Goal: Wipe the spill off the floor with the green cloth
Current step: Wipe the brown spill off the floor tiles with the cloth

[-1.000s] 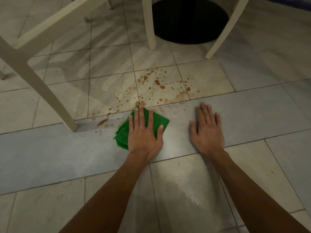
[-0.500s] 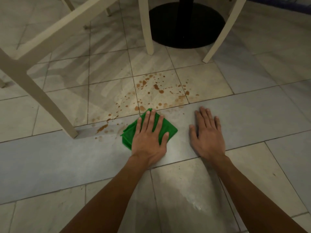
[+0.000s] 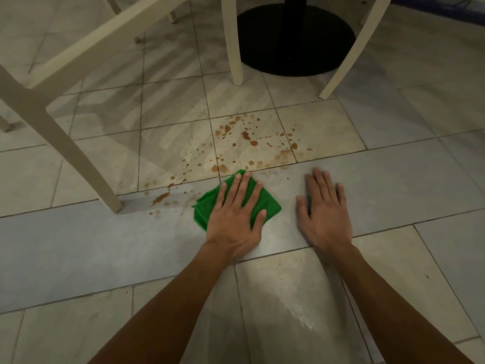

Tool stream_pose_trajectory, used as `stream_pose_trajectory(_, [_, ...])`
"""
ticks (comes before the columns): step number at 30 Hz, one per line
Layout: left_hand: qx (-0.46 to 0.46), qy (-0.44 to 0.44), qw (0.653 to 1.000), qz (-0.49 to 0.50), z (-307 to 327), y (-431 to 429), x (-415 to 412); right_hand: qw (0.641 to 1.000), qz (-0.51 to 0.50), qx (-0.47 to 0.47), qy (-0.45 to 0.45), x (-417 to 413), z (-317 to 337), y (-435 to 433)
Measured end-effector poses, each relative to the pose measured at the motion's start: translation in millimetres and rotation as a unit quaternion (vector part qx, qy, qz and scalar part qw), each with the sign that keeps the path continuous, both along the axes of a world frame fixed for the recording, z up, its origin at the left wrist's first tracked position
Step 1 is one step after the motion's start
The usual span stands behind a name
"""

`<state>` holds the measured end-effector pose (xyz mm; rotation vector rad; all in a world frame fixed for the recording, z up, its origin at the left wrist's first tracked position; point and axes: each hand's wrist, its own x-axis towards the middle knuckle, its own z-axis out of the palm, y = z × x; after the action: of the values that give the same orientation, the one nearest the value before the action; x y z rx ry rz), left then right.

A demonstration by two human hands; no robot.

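A folded green cloth (image 3: 204,206) lies on the grey strip of the tiled floor. My left hand (image 3: 236,219) presses flat on it with straight, spread fingers and covers most of it. Brown spill spots (image 3: 249,139) dot the beige tiles just beyond the cloth, and a longer brown streak (image 3: 160,198) lies to its left near a chair leg. My right hand (image 3: 324,211) rests flat on the bare grey tile to the right of the cloth, holding nothing.
A cream chair leg (image 3: 78,156) stands on the floor left of the spill. Two more cream legs (image 3: 232,43) (image 3: 351,51) flank a black round table base (image 3: 296,40) at the back. Pale tiles lie in front of me, one with a wet sheen (image 3: 296,308).
My left hand slid the green cloth to the right and slightly forward along the grey strip, leaving the brown streak uncovered on its left. My right hand stayed planted.
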<state>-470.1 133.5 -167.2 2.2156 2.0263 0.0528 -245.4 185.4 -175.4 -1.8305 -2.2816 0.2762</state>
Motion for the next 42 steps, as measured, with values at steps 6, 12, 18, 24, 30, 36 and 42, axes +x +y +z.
stream_pose_trajectory(6, [0.007,-0.017,1.0,-0.01,1.6,-42.8,-14.1,1.0,0.004,-0.002,0.004,0.0,0.4,1.5])
stream_pose_trajectory(12, [0.006,-0.038,0.998,0.048,3.0,-60.2,-38.7,0.999,0.005,0.006,0.043,-12.7,3.9,0.3])
stream_pose_trajectory(18, [-0.008,-0.037,0.992,0.121,3.8,-27.2,-28.4,1.0,0.019,-0.004,0.01,-38.3,0.5,-5.1])
stream_pose_trajectory(24, [0.002,-0.031,0.998,0.06,4.1,-59.9,-32.4,1.0,0.016,-0.006,-0.012,-36.4,0.0,-5.4])
stream_pose_trajectory(30, [-0.008,-0.022,0.998,0.061,4.0,-55.0,-81.5,1.0,0.019,-0.013,-0.013,-37.7,-0.7,-6.1])
stream_pose_trajectory(36, [-0.004,-0.005,0.998,0.067,3.6,-47.6,-53.3,1.0,0.015,-0.012,-0.01,-40.2,1.4,-7.1])
stream_pose_trajectory(42, [0.003,-0.031,0.999,0.018,5.2,-66.8,-69.4,1.0,0.022,-0.016,-0.007,-38.5,1.8,-6.1])
